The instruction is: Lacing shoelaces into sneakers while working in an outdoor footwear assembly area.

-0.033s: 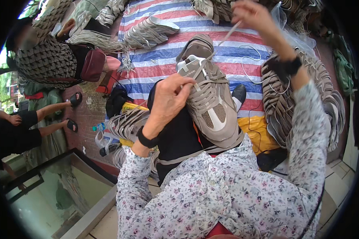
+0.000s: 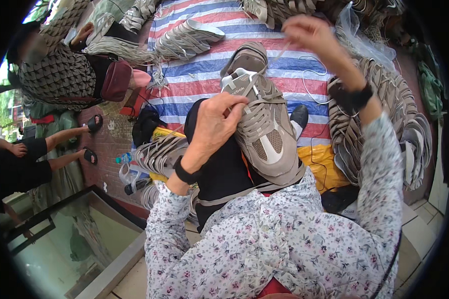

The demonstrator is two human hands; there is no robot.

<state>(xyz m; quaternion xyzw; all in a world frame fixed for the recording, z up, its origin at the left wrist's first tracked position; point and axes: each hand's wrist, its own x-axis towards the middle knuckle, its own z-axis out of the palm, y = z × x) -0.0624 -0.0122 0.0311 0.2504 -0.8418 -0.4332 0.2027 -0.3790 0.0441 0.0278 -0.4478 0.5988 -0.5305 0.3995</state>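
Note:
Across my lap lies a taupe and grey shoe upper [image 2: 265, 132], its toe toward me and its heel collar away. My left hand [image 2: 217, 117] pinches, thumb against forefinger, at the lacing edge beside the tongue. Its fingertips hide exactly what they grip there. Flat laces cross the front of the upper. Up and to the right, my right hand [image 2: 307, 37] is raised and blurred by motion. A loose shoelace [image 2: 283, 51] runs from the upper toward its fingers. A grey strap [image 2: 234, 198] runs across my lap below the toe.
Stacked shoe uppers [image 2: 384, 114] lie at my right; another row [image 2: 189, 40] lies on the striped sheet [image 2: 204, 70] ahead. Bundled laces [image 2: 159, 154] lie at my left, near a plastic bottle [image 2: 123, 158] and a glass-topped case [image 2: 75, 244]. Other people are at the left.
My right hand has come down a little toward me, and the lace's upper part is now smeared by motion. My left hand has shifted slightly to the right, still pinching.

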